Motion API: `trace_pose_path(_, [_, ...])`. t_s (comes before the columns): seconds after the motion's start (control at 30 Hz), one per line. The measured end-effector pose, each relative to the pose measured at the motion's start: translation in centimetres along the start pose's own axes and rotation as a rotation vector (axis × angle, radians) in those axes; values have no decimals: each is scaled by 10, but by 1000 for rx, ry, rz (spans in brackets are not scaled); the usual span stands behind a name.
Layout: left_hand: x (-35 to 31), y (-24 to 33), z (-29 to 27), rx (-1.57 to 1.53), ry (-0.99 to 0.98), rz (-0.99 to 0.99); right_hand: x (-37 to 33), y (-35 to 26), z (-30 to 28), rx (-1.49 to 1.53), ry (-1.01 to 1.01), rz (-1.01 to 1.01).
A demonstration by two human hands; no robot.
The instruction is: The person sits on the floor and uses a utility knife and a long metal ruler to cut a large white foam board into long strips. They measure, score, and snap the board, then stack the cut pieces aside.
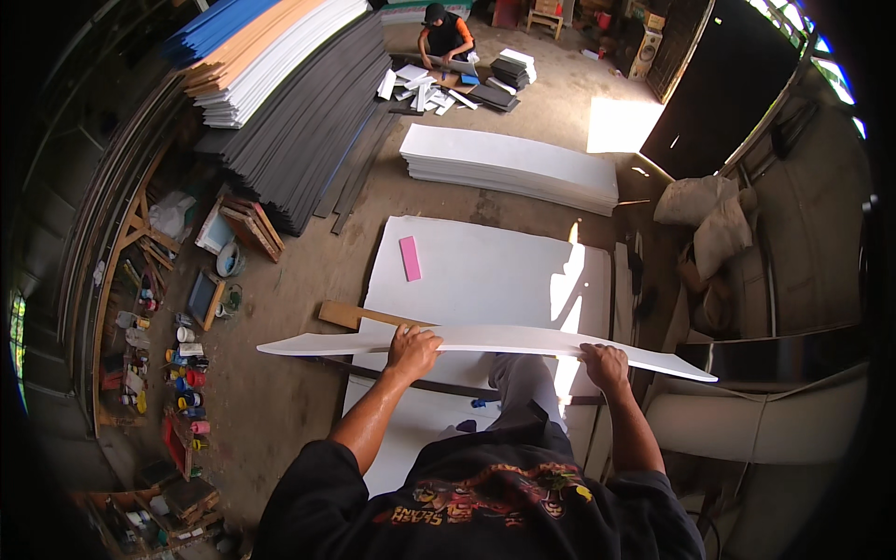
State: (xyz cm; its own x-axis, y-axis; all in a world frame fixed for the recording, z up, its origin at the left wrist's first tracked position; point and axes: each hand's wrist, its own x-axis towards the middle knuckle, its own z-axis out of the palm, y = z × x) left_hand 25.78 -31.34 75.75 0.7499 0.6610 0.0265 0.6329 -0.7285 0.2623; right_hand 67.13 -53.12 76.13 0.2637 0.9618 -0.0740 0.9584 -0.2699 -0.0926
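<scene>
A long white foam sheet (pixel 504 339) stretches crosswise in front of my body, seen nearly edge-on and bowed slightly. My left hand (pixel 413 353) grips it left of the middle, fingers wrapped over the upper edge. On the right side my right hand (pixel 605 365) is closed round the same sheet. Below and beyond it lies a large white board (pixel 467 271) on the floor, with a pink flat block (pixel 410 259) on top. A brown wooden strip (pixel 350 315) pokes out beyond the sheet, near my left hand.
A stack of white sheets (pixel 509 166) lies ahead. Tall piles of dark sheets (pixel 289 140) stand at the far left. Paint pots (pixel 194 378) line the left side. A person (pixel 448 39) crouches at the back among cut pieces. Sacks (pixel 700 201) lean at right.
</scene>
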Motion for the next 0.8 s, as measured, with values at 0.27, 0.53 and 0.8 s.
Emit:
trace_pose_path(0.27, [133,-63,32,-39,-28,-66,147,31,31,65,-38,36])
trace_pose_path(0.53, [296,-166,20,22,-73,-200,358,65,3,173,-107,48])
trace_pose_path(0.8, [445,-245,-4,83,-51,-195,526,112,-25,-12,-104,-63])
